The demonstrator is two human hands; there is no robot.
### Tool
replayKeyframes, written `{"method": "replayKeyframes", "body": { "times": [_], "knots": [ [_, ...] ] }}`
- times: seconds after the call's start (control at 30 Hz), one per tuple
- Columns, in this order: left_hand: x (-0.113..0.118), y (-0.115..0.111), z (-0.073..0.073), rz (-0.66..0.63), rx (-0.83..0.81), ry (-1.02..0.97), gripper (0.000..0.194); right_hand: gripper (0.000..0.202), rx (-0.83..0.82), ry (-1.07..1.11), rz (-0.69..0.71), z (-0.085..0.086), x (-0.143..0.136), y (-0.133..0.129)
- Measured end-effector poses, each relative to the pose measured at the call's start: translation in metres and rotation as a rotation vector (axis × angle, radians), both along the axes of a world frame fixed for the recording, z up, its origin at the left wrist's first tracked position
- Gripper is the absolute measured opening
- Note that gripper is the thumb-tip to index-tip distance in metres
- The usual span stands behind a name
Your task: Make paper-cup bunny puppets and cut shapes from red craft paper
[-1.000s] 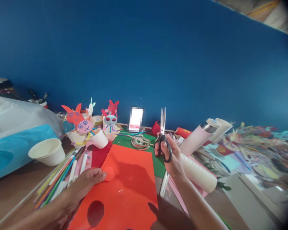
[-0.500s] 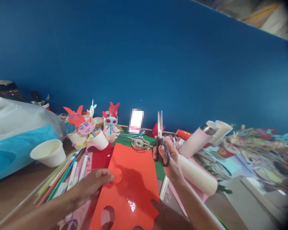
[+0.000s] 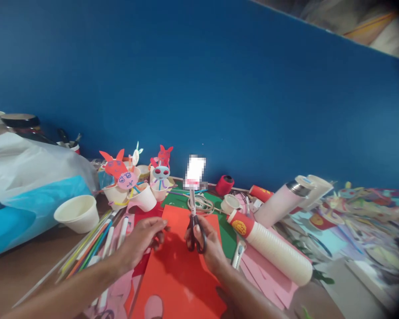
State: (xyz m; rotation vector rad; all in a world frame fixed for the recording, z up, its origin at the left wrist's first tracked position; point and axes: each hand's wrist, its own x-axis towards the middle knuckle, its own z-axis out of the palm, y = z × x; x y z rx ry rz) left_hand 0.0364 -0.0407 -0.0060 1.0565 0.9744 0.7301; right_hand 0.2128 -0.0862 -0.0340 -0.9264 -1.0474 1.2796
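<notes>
My right hand grips black-handled scissors, blades pointing up and away, nearly closed. My left hand hovers over the left edge of an orange-red sheet, loosely curled, with thumb and fingers apart and nothing visible between them. The sheet lies under both hands and has rounded cut-outs along its near part; pink shows through one. Green paper and dark red paper lie partly beneath it. I cannot make out a separate orange disc against the sheet.
Paper cups with animal-faced figures stand at the back left, beside an empty cup and several coloured sticks. On the right are a cup stack, a utility knife, a flask and red thread.
The scissors came down and left over the sheet, their blades drawing closer together. My left hand rose slightly, its fingers parted, and the orange disc it held is no longer visible.
</notes>
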Motion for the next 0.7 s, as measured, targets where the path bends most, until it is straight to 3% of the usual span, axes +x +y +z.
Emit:
{"method": "replayKeyframes", "body": {
  "times": [0.17, 0.37, 0.6, 0.7],
  "knots": [
    [0.03, 0.001, -0.009, -0.009, -0.021, -0.052, 0.028, 0.042, -0.016, 0.024, -0.131, -0.002, 0.001, 0.007],
    [0.031, -0.003, -0.011, -0.055, -0.009, -0.022, 0.03, 0.046, -0.053, 0.09, -0.173, 0.006, 0.0, 0.014],
    [0.032, -0.006, -0.011, -0.102, 0.016, 0.086, 0.032, 0.043, -0.103, 0.025, -0.107, 0.009, 0.003, 0.011],
    [0.028, -0.007, -0.008, -0.117, -0.036, -0.022, 0.028, 0.043, -0.101, -0.008, -0.078, 0.01, 0.005, 0.009]
  ]
}}
